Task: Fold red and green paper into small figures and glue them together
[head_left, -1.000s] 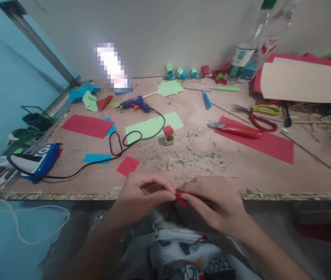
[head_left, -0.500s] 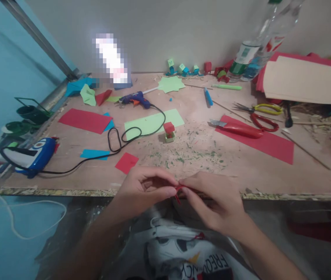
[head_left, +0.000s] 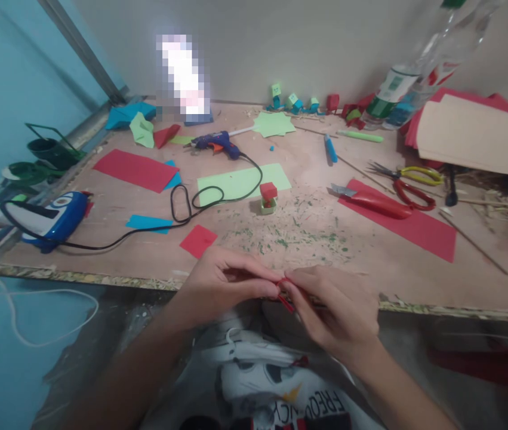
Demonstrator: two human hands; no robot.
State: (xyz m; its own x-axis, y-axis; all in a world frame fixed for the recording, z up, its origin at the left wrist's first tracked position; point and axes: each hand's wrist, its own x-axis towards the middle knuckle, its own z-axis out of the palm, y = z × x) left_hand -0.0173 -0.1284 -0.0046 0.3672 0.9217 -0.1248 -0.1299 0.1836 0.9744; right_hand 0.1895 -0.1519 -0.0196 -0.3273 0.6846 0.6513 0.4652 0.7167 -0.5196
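A small folded piece of red paper [head_left: 286,302] is pinched between both hands, just over the table's front edge. My left hand [head_left: 227,285] grips its left side between thumb and fingertips. On the other side, my right hand [head_left: 332,298] holds it the same way, and the fingers cover much of the paper. Beyond the hands stands a tiny light-green paper box [head_left: 268,207] with a red paper cube [head_left: 268,191] on top. A red paper square [head_left: 198,240] lies just past my left hand.
A blue glue gun [head_left: 218,142] lies at the back, its black cord looping left across the table. Scissors [head_left: 408,179] and a red utility knife [head_left: 372,203] lie to the right. Small paper figures [head_left: 293,104] and plastic bottles [head_left: 390,95] stand by the wall. Green scraps [head_left: 289,236] litter the middle.
The view has shifted and tilted slightly. Both hands stay pinched on the red paper, and more of it now shows below the fingers, slanting down to the right.
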